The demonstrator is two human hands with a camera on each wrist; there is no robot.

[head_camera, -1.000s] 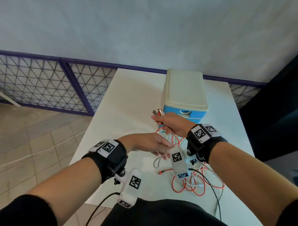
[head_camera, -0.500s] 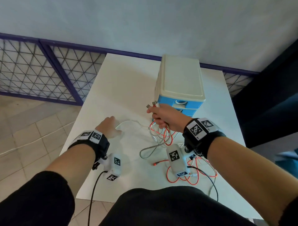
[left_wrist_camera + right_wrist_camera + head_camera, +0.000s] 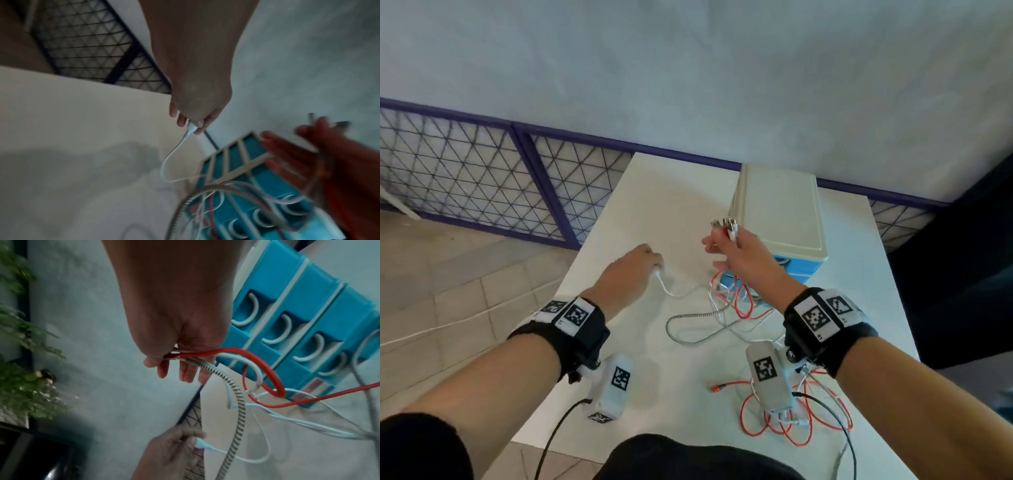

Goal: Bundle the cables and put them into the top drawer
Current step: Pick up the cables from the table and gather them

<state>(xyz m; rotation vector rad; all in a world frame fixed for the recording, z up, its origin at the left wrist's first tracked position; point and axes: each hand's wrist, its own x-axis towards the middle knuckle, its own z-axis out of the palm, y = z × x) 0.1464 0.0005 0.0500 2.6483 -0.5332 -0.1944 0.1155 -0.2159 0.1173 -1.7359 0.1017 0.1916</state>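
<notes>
Pinching white cable (image 3: 671, 291) plug w/ left hand (image 3: 635, 265), bringing it right to join connector ends (image 3: 725, 226) gripped in right hand (image 3: 739, 255) for bundling.

White bench (image 3: 664, 205) in front of me, against a plain pale wall (image 3: 688, 68). Purple-framed wire mesh fence (image 3: 465, 178) runs along the wall base. Beige tiled floor (image 3: 448, 274) to my left. Green plant (image 3: 24, 337) nearby.
</notes>
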